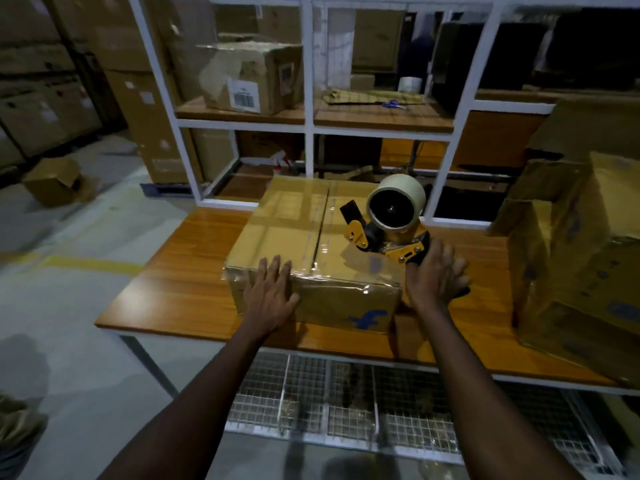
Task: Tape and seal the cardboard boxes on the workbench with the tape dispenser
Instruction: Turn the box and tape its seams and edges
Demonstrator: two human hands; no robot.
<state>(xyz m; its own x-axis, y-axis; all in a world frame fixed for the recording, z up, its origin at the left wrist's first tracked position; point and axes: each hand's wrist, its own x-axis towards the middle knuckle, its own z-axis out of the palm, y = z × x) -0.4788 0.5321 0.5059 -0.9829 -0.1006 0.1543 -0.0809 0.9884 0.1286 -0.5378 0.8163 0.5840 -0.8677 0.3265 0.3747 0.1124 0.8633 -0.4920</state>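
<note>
The left hand (pixel 270 289) presses flat, fingers straight, on the brown taped cardboard box (pixel 311 244) on the orange wooden tabletop (pixel 180 282). The yellow-and-black tape dispenser (pixel 391 220) stands on the box's right side. The blurred right hand (pixel 433 275) hides its handle, so I cannot tell the grip. A larger cardboard box (pixel 581 258) is cut off at the right.

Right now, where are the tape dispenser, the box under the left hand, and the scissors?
Tape dispenser (pixel 394 209), head view, on the dark hub of its roll.
Box (pixel 294 223), head view, on its top left flap.
Scissors (pixel 393 105), head view, on the blue handles, back shelf.
</note>
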